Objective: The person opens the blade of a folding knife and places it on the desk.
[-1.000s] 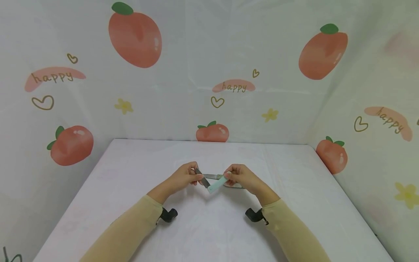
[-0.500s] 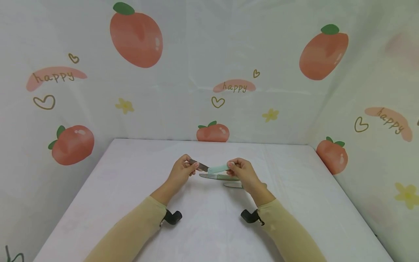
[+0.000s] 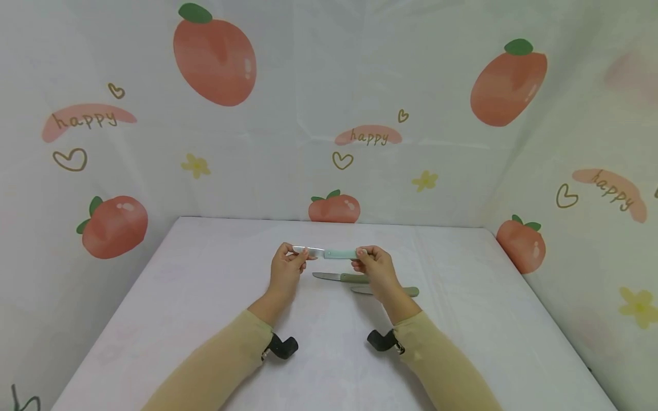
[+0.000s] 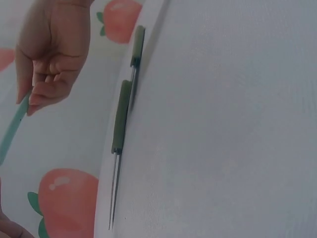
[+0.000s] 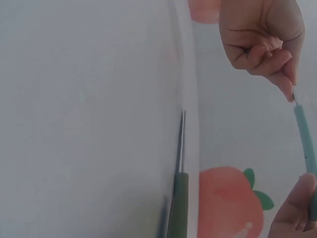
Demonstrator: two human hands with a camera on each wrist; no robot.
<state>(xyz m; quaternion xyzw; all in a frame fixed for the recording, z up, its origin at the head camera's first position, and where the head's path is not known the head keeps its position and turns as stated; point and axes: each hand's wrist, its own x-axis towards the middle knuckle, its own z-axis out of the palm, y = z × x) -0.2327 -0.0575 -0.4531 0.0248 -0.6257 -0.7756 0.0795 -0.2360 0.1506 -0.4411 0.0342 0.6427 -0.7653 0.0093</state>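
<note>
In the head view a folding knife with a mint handle [image 3: 340, 254] is held level above the table, its blade extended in line with the handle. My left hand [image 3: 285, 273] pinches the blade between thumb and fingers. At the other end my right hand [image 3: 379, 273] pinches the tip of the handle. Below them two more knives lie on the table with blades pointing left: an olive-green-handled knife [image 3: 353, 278], and a nearer green-handled knife [image 3: 412, 291] partly covered by my right hand. The left wrist view shows the olive-green knife [image 4: 120, 119] lying with its blade out.
A white cloth covers the table [image 3: 319, 365]. Behind it and at both sides hang white curtains [image 3: 308, 68] printed with red fruit. A black wrist camera [image 3: 284, 346] sits under the left sleeve, another black camera [image 3: 381, 341] under the right.
The mint knife has gone from bent in a V to straight, with its blade face now showing bright. Both hands have risen and moved away from me, uncovering the knives below.
</note>
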